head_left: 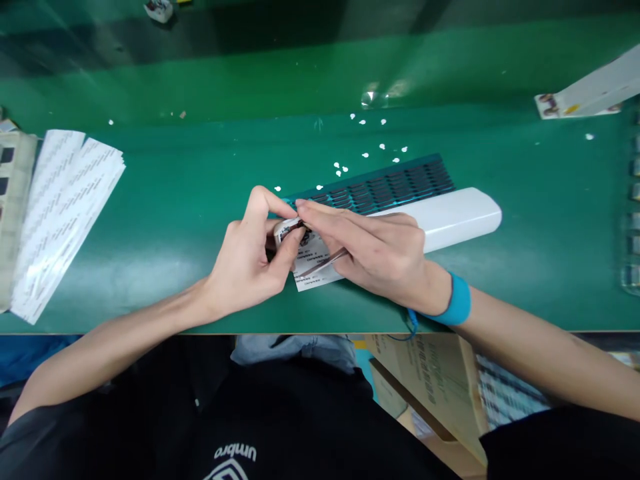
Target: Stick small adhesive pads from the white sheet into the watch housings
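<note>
My left hand (249, 261) pinches a small white piece (285, 229) with dark parts inside, between thumb and fingers. My right hand (383, 252) has its fingertips at that same piece, and thin metal tweezers (324, 265) lie gripped in it, their tips pointing down-left. Beneath both hands is a white sheet (314, 281) with repeated print. A long white rounded case (463, 217) extends from behind my right hand. Behind it lies a teal tray (437, 160) with rows of dark thin strips. My fingers hide much of the small piece.
Several tiny white bits (382, 146) are scattered beyond the tray. Printed white sheets (70, 200) lie fanned at left beside a pale rack (15, 213). A white box-like piece (600, 83) stands at far right. A blue wristband (457, 300) trails a cord at the table edge.
</note>
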The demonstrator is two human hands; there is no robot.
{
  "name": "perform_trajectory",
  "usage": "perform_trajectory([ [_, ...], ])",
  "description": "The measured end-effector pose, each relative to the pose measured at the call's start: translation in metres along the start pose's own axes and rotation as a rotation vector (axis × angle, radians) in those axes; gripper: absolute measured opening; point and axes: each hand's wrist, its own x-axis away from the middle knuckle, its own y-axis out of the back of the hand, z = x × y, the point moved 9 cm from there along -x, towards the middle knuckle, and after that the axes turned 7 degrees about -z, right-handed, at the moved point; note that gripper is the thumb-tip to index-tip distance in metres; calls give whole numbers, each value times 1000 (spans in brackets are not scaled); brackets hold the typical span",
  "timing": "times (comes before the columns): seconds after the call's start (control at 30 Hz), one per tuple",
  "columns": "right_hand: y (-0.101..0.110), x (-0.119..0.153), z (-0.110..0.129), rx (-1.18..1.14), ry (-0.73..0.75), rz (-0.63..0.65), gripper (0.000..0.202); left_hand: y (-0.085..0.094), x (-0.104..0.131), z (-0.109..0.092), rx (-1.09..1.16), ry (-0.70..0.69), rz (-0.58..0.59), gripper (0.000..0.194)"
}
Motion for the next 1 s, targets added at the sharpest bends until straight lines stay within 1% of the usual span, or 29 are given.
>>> perform_trajectory([
  [0.1, 1, -3, 3, -1, -11, 27, 54, 4, 3, -3, -5, -64, -87, 16],
  [0.17, 4, -8, 4, -49, -37, 32, 49, 7, 5, -7, -36, -118, -123, 16],
  [0.2, 7, -11, 3, -106, -61, 27, 44, 7, 6, -10, -57, -145, -130, 15],
  [0.27, 10, -17, -3, -250, -155, 31, 28, 8, 9, -17, -98, -197, -137, 14],
  [0.3, 9, -19, -7, -316, -224, 57, 22, 8, 10, -20, -113, -218, -137, 13],
  [0.4, -2, -17, -22, -444, -445, 163, 27, 7, 11, -28, -104, -273, -128, 13],
  [0.47, -9, -14, -26, -516, -527, 198, 28, 5, 10, -30, -85, -291, -98, 13],
  [0.5, -11, -14, -27, -547, -544, 203, 28, 4, 10, -30, -71, -297, -86, 13],
  [0.6, -13, -12, -26, -561, -546, 206, 29, 2, 9, -27, -35, -282, -55, 15],
  [0.77, -5, -12, -27, -490, -551, 102, 29, -2, 8, -19, 3, -258, -29, 19],
  [0.87, -1, -14, -23, -504, -502, 39, 31, -5, 8, -17, 10, -259, 0, 21],
  [0.93, 0, -16, -22, -510, -489, 17, 31, -4, 7, -19, -4, -265, -17, 21],
  [1.0, -1, -19, -23, -519, -475, 33, 32, 2, 7, -24, -29, -297, -68, 19],
])
